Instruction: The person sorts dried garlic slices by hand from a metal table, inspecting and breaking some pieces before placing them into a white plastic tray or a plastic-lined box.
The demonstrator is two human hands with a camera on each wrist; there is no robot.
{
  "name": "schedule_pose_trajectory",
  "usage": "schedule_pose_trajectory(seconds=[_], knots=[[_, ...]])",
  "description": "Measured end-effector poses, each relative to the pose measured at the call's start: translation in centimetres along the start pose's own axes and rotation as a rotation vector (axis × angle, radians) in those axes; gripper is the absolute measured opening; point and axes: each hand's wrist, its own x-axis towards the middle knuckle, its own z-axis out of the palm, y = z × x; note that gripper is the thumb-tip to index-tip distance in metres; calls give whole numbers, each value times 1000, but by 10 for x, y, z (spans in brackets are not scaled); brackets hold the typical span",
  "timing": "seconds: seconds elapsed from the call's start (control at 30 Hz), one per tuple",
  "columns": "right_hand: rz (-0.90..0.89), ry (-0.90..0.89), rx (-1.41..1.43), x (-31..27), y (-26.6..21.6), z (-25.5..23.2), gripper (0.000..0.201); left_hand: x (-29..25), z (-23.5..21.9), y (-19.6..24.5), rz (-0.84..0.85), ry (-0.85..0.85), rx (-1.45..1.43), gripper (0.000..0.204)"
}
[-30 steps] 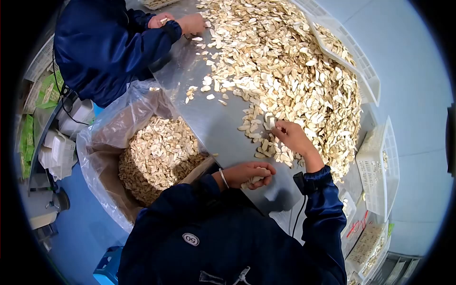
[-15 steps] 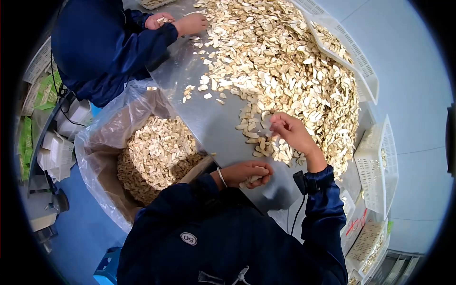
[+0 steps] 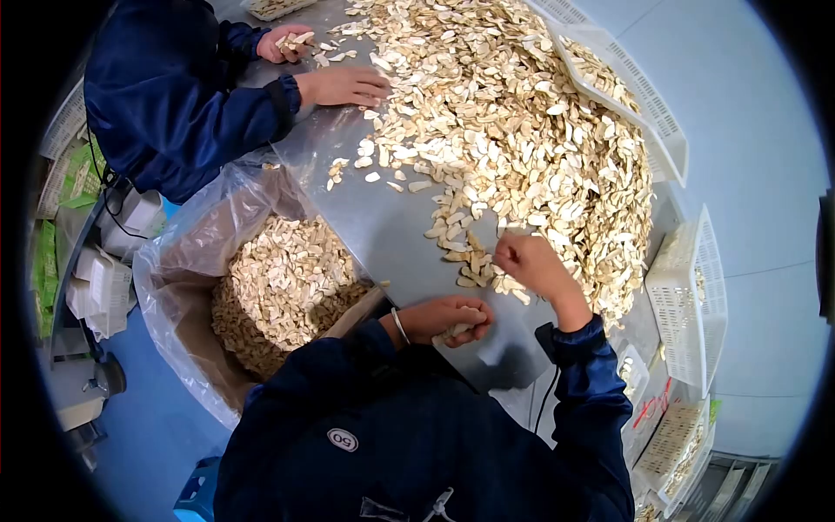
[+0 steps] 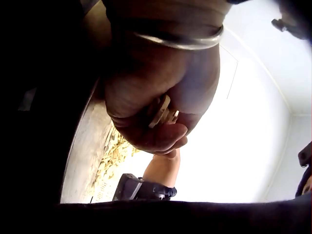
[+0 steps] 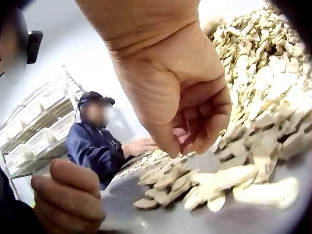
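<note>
Pale dried slices lie in a large heap on a metal table. My left hand is at the near edge of the table, palm turned up, with fingers curled round several slices, as the left wrist view shows. Over the near side of the heap, my right hand has its fingers bent and its thumb close to the fingertips. In the right wrist view no slice shows within that hand, and loose slices lie just below the fingertips.
Left of the table stands a box lined with a clear plastic bag, holding many slices. White perforated baskets line the right side. Another person's hand rests at the heap's far left edge. A blue stool is at lower left.
My right hand has drawn slightly nearer, and the slice at its fingertips earlier no longer shows. My left hand stays put. The other person's hands have moved apart, one spread at the heap.
</note>
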Motion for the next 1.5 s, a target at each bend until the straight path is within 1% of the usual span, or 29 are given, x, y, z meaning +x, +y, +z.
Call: schedule_pose_trajectory(seconds=[0.03,0.07,0.13,0.2,0.3,0.4,0.5,0.53,0.63,0.67,0.73,0.77,0.8,0.83,0.9,0.93,1.03,1.1,1.13,1.2,1.23,1.27,1.3,1.4,1.5], knots=[[47,-45,-20,-2,-13,2,23,0,1,0,0,1,1,21],[99,-38,-61,-5,-23,7,31,1,0,-2,6,2,-2,21],[79,11,-129,-6,-32,25,33,2,-3,-5,14,5,-4,21],[49,47,-166,-7,-29,36,32,1,-1,-3,32,3,-28,21],[135,19,21,-8,-21,31,29,0,-2,-3,41,9,-67,21],[115,38,244,-17,-7,25,26,1,-2,-3,37,20,-69,22],[209,-101,381,-25,10,20,23,2,-3,-4,33,35,-69,26],[219,-73,472,-30,11,20,21,3,-4,-4,30,40,-70,27],[221,-206,630,-39,7,3,21,3,-2,-5,108,117,-142,33],[155,-289,764,-43,-2,-8,22,4,-2,-4,114,105,-187,34],[197,-207,823,-52,-6,-16,20,5,-4,-1,123,83,-279,35],[219,-164,854,-57,-5,-18,20,4,-2,-1,124,112,-268,36],[211,-1,724,-59,-2,-16,22,3,0,-1,126,140,-256,37],[257,15,552,-63,1,-20,21,3,0,0,129,167,-244,39],[341,39,202,-70,4,-32,21,-1,-13,10,89,83,-148,38],[332,48,173,-76,14,-26,19,-5,-24,17,68,44,-104,38],[261,34,205,-96,22,-11,16,-21,-68,42,107,-61,33,37],[257,13,166,-104,25,-2,13,-39,-83,68,150,151,-51,37],[238,18,152,-106,27,3,13,-43,-83,79,172,255,-89,37],[198,42,169,-107,25,11,12,-48,-73,92,273,343,-69,36],[240,23,173,-105,22,14,13,-55,-70,100,336,400,-50,36],[262,1,178,-101,18,17,15,-59,-66,102,318,436,-78,32],[277,-25,182,-95,13,19,18,-61,-62,102,328,439,-43,31],[184,52,282,-86,1,16,21,-62,-51,105,354,452,53,30],[193,52,265,-79,-6,6,21,-65,-44,107,363,468,108,31]])
